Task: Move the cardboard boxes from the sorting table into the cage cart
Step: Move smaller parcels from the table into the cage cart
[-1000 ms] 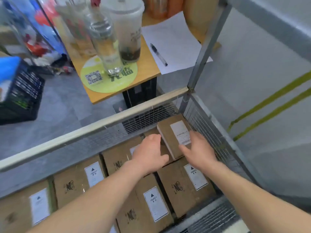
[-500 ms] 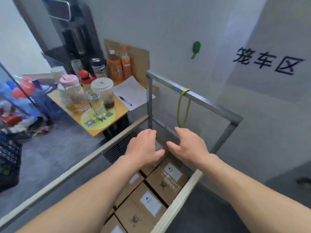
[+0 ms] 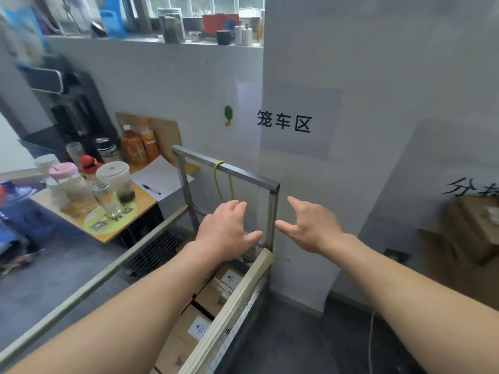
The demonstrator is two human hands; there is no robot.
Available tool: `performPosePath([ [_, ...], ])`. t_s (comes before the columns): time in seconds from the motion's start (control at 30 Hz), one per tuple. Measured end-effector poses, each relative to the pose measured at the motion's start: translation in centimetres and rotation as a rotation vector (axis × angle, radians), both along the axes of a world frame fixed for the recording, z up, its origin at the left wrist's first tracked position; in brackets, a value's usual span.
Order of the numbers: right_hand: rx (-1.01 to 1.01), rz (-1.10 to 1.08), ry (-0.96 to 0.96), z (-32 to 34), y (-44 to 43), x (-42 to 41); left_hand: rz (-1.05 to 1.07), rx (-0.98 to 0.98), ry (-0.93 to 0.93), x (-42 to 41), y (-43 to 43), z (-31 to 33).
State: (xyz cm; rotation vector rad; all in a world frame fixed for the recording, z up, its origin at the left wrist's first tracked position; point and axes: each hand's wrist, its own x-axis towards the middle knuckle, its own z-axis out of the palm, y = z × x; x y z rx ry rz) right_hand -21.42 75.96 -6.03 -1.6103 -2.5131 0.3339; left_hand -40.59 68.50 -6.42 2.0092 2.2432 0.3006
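Cardboard boxes (image 3: 198,329) in cage cart (image 3: 243,290) | left hand (image 3: 225,233), right hand (image 3: 314,229) — spread, above them

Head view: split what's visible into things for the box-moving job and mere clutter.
Job: cage cart; cardboard boxes inside it; blurred box stack at right; left hand and right hand, both empty.
Clutter: drink bottles, cups, paper and pen on the side table; yellow cord hung on the cart.

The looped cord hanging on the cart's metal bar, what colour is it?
Yellow-green. The thin looped cord shows best in the head view.
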Motion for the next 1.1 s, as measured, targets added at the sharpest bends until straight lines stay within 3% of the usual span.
performPosePath([
  [0.53, 0.063, -0.283, 0.012, 5.1, -5.5, 14.0, -0.24, 0.058, 0.012, 12.7, -0.1, 4.9],
  [1.1, 0.13, -0.705, -0.082, 7.3, -22.8, 20.1, -0.692, 0.06, -0.105, 20.1, -8.0, 6.5],
])
